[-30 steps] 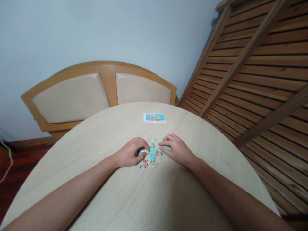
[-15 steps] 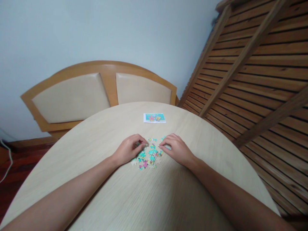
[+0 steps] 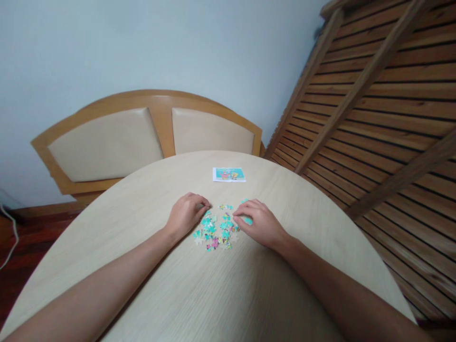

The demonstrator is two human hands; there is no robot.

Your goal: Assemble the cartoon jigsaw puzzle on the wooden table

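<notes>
Turquoise, pink, yellow and pale jigsaw pieces (image 3: 211, 230) lie in a loose heap on the round wooden table (image 3: 171, 294). At the heap's upper left is my left hand (image 3: 187, 212), its thumb and index finger pinched near a small pale bit too tiny to identify. My right hand (image 3: 261, 221) rests at the right side of the heap, fingertips drawn together; whatever they grip, if anything, is too small to see. A short row of joined-looking pieces (image 3: 225, 207) sits between the hands, at the top.
A small picture card (image 3: 230, 175) with cartoon figures on turquoise lies beyond the pieces. Behind the table stands a headboard (image 3: 162, 118) with cream panels against the wall. A slatted wooden frame (image 3: 384, 114) leans at the right.
My left hand has moved up and left, uncovering turquoise pieces beneath it. My right hand has shifted slightly left at the fingertips, with a turquoise piece now showing under it.
</notes>
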